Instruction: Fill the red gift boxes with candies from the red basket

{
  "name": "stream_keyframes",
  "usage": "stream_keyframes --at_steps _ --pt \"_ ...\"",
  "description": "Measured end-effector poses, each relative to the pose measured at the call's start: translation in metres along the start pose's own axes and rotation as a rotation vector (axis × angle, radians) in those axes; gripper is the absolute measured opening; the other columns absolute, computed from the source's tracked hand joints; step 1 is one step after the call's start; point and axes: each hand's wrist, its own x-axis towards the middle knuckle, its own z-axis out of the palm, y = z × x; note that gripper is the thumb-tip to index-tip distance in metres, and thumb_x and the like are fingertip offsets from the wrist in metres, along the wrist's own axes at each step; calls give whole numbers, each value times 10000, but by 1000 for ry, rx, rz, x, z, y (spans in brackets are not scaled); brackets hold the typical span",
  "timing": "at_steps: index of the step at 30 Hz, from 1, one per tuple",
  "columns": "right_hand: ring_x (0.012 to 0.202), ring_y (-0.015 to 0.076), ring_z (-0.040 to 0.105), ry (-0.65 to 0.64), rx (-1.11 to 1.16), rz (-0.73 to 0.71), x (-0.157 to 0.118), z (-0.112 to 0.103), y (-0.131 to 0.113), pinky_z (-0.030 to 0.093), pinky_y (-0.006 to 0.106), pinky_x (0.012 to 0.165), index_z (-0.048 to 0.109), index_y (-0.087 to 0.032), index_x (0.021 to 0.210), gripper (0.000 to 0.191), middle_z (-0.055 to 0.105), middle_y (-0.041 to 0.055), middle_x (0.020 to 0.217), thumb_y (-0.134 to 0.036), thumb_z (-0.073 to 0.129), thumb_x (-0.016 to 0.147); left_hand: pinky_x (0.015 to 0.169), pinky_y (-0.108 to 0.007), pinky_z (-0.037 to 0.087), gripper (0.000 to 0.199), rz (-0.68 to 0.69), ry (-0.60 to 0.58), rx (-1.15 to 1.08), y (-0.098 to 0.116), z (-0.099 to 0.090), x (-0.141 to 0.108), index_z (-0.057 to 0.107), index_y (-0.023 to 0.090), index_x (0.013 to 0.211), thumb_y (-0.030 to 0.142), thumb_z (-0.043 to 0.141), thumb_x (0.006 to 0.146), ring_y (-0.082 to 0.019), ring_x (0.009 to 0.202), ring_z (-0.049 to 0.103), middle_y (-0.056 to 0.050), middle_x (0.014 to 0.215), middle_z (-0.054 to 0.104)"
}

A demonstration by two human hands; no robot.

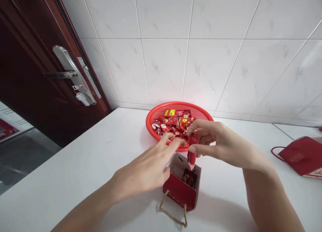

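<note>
A small red gift box [179, 191] with pale inner walls stands open-topped on the white table, its twisted rope handle [173, 217] hanging toward me. Inside lies a dark red packet [189, 177]. My right hand [208, 139] pinches a red-wrapped candy [192, 154] above the box's right part. At the box's left side is my left hand [153, 161], fingers apart and stretched forward over the back of the box, thumb beside its front left corner. Just behind, a red plastic basket [151, 119] holds many red-wrapped candies [173, 121].
Another red gift bag [297, 154] with a cord handle lies at the right of the white table [83, 178]. A tiled wall [163, 57] rises behind the basket. To the left is a dark red door [30, 57] with a metal handle [60, 75] and keys.
</note>
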Motion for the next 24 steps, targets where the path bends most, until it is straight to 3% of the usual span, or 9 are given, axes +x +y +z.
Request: stream_keyframes --at_steps 3,6,10,14,19,21,24 --pt "718 155 666 -70 -77 17 -3 10 -3 527 277 647 586 -212 895 116 697 -6 816 -175 686 850 774 -348 542 296 17 -95 32 -1 -3 1 681 240 1100 187 467 903 -214 876 675 -86 1298 557" --pt "736 155 662 -125 -180 25 -3 19 -4 495 258 631 599 -211 867 160 704 -13 812 -73 642 800 879 -366 533 209 51 -115 -22 -2 -6 2 711 252 1015 323 538 921 -261 1014 663 -63 1247 602" --pt "722 149 632 -190 -291 -6 -6 25 -6 442 245 598 632 -195 842 216 713 8 823 0 581 763 921 -366 520 320 75 -117 -73 0 -8 -2 700 303 1123 450 674 840 -305 1135 616 -34 1211 637" --pt "739 149 619 -241 -430 -44 -13 29 -8 396 243 587 649 -183 847 240 711 31 878 15 529 782 825 -324 530 288 50 -199 -64 5 -6 -8 700 286 1101 440 619 872 -260 986 652 -43 1133 631" --pt "666 145 560 -269 -607 -42 -12 44 -5 312 275 560 646 -173 842 144 677 26 801 -73 543 838 875 -341 544 665 -45 -233 0 7 2 -12 556 287 1385 489 710 770 -305 1095 657 -72 1259 592" --pt "624 143 519 -329 -661 -47 -9 50 -2 273 293 543 639 -172 806 109 653 20 748 -114 557 847 905 -354 546 762 -62 -240 25 7 4 -12 502 278 1445 485 722 746 -322 1147 647 -86 1313 585" --pt "665 150 533 -365 -651 -63 -3 53 2 284 293 553 635 -172 824 98 673 32 816 -121 554 844 907 -355 553 847 -75 -236 46 6 4 -13 459 275 1488 451 743 709 -325 1156 653 -98 1386 565"
